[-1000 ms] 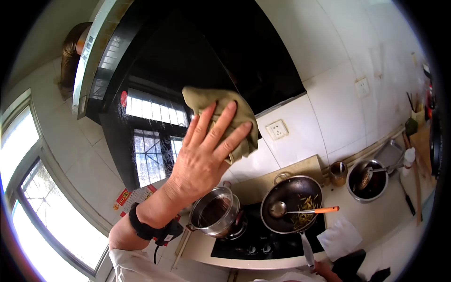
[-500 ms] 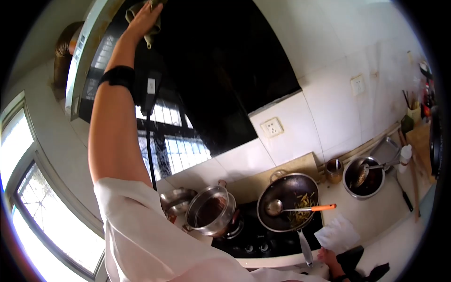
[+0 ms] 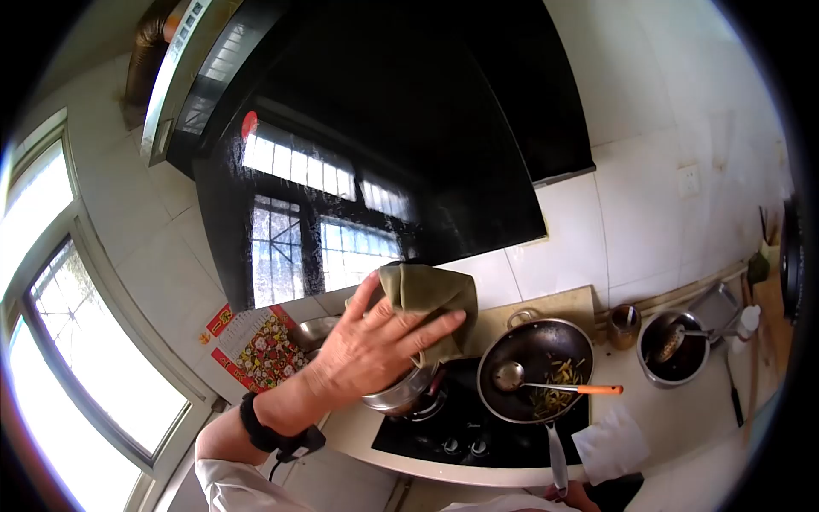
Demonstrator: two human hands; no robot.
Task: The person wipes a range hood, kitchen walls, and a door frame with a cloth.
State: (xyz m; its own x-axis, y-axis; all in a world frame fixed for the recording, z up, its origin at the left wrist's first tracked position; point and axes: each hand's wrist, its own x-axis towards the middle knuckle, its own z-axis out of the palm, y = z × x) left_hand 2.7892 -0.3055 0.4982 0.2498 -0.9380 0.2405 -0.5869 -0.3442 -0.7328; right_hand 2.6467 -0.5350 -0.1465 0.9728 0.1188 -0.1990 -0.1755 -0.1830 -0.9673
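While I hold the left hand (image 3: 363, 352) with fingers spread but clamped on the olive cloth (image 3: 439, 299), the cloth sits just below my view's centre, near the lower edge of the black range hood (image 3: 409, 128). From the cloth, the wok (image 3: 533, 367) lies at four o'clock and the steel pot (image 3: 399, 394) at seven. My right hand (image 3: 582, 498) is near the wok's handle (image 3: 557, 456); I cannot tell its finger state.

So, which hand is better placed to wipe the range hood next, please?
Probably the left hand: it holds the cloth near the range hood, while the right hand is down by the wok handle.
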